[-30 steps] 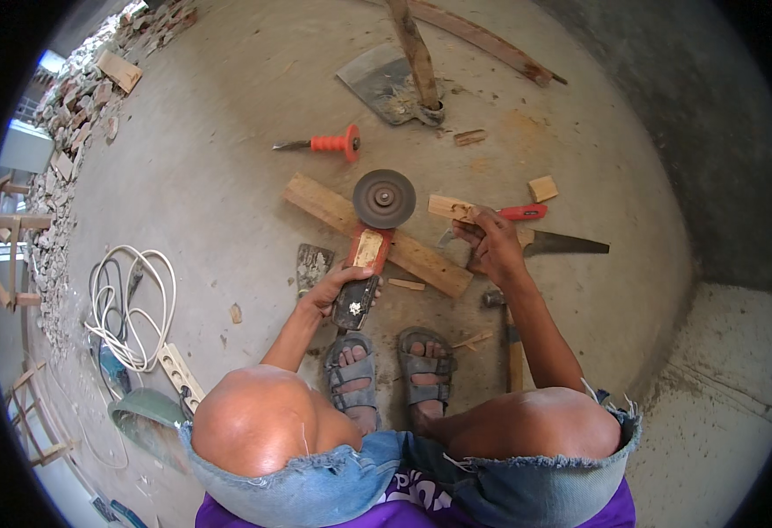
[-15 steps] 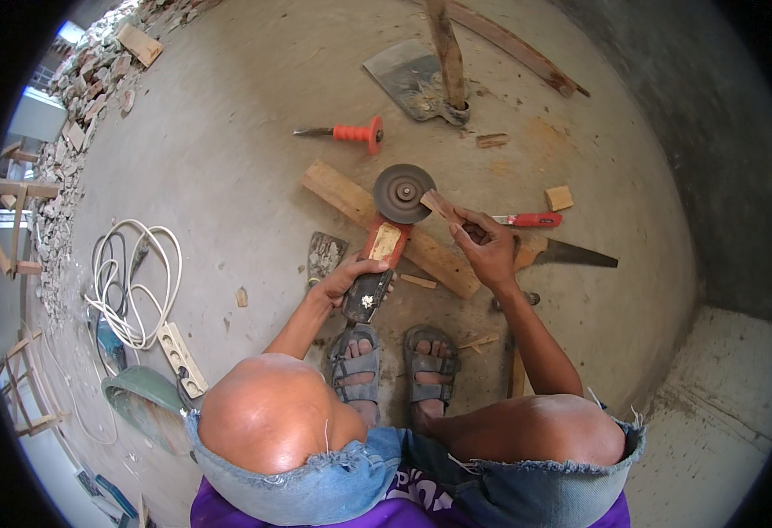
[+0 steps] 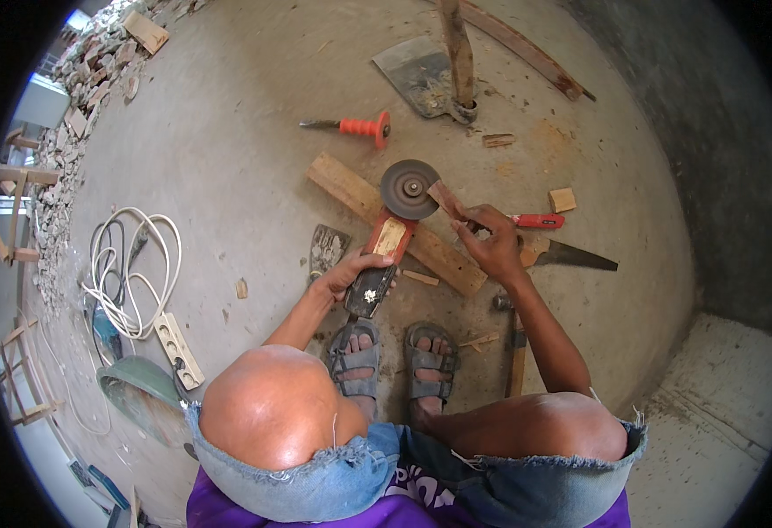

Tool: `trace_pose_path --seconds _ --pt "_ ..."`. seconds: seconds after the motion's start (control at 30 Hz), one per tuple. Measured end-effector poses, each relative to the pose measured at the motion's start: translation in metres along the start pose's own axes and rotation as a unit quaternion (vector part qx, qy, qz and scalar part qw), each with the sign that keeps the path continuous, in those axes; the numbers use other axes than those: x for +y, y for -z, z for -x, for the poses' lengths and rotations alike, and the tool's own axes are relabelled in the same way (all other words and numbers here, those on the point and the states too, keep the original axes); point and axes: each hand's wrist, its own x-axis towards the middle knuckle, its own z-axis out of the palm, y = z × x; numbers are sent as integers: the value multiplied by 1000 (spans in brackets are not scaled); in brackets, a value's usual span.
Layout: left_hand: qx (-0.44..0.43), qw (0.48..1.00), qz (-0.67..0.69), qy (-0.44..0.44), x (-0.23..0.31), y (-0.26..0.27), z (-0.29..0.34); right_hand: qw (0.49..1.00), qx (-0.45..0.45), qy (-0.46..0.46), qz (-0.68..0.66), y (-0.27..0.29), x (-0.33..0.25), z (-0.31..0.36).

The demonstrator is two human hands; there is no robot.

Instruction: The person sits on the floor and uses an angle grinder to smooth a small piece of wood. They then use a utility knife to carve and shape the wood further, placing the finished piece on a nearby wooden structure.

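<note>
My left hand (image 3: pixel 357 271) is wrapped round the body of an angle grinder (image 3: pixel 389 236), red and black with a bare tan patch. Its dark round disc (image 3: pixel 409 189) faces up at the far end. Between the fingers and thumb of my right hand (image 3: pixel 491 242) is a small brown wood piece (image 3: pixel 445 200). The piece's far end meets the right edge of the disc, or lies just beside it; contact is hard to make out. Below the grinder, a wooden beam (image 3: pixel 443 260) lies slantwise on the floor.
Near my right hand lie a handsaw (image 3: pixel 575 255), a red-handled cutter (image 3: pixel 537 221) and a wood block (image 3: pixel 562 200). Further off are a chisel with an orange grip (image 3: pixel 364 128) and a hoe (image 3: pixel 421 79). A scraper (image 3: pixel 327 251), white cable (image 3: pixel 175 255) and power strip (image 3: pixel 178 350) lie leftward.
The view has shifted slightly, so the floor things appear a little moved. Both hands keep their holds, with the grinder and wood piece in nearly the same places relative to each other.
</note>
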Motion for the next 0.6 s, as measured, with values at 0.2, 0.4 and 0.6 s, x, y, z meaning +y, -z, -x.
trace_pose_path --seconds 0.2,0.4,0.6 --pt "3 1000 -7 -13 3 -3 4 1000 -4 -9 9 -2 -8 -4" --pt "4 1000 1 -1 1 -2 3 1000 6 -6 29 -5 -8 -2" --pt "3 1000 -3 -17 2 -3 3 999 -3 -25 42 -4 -10 -1"
